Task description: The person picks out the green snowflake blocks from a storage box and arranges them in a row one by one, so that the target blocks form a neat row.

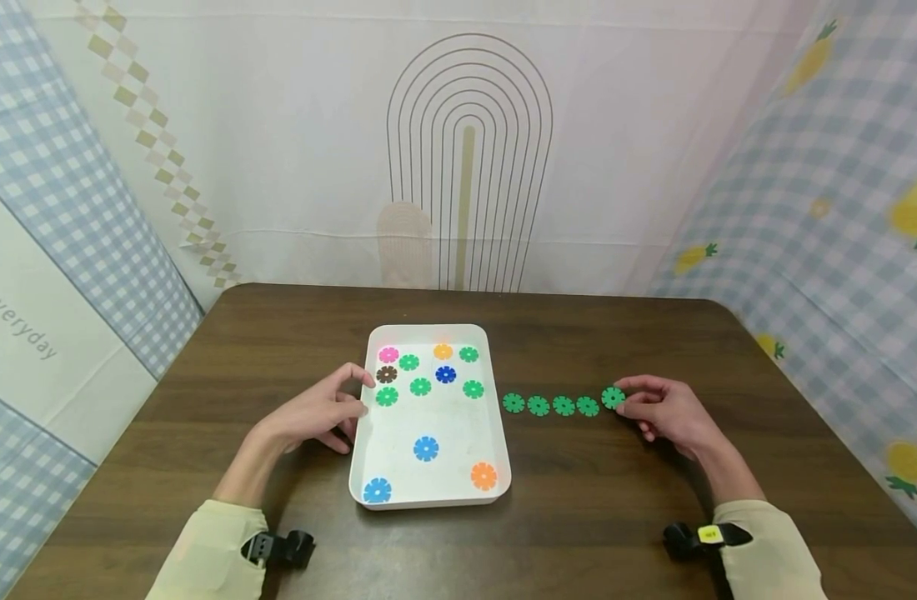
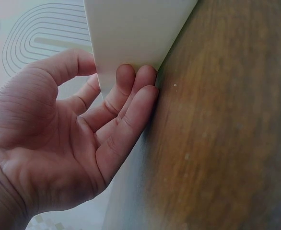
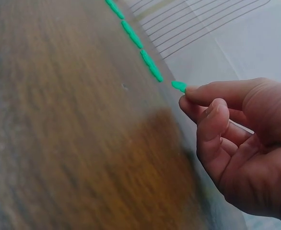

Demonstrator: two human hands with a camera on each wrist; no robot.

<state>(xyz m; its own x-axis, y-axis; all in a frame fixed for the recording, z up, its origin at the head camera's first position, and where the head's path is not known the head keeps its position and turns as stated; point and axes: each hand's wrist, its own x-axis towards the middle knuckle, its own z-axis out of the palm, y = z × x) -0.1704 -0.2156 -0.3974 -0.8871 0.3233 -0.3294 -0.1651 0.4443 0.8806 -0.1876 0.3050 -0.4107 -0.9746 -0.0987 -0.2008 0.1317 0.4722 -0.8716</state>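
Brown table [image 1: 578,500], white tray [image 1: 443,419] on it. Your left hand [image 1: 319,412] grips the tray's left rim. Your right hand [image 1: 672,412], right of the tray, just past a row of four green discs [image 1: 563,406], pinches a fifth green disc [image 1: 613,397].

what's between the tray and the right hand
In the head view, a row of four green discs on the table; a fifth disc is pinched in the right hand.

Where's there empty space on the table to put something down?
Behind the row of green discs, up to the far edge of the table; also in front, between the white tray and right arm. The tray's far half is crowded with small discs.
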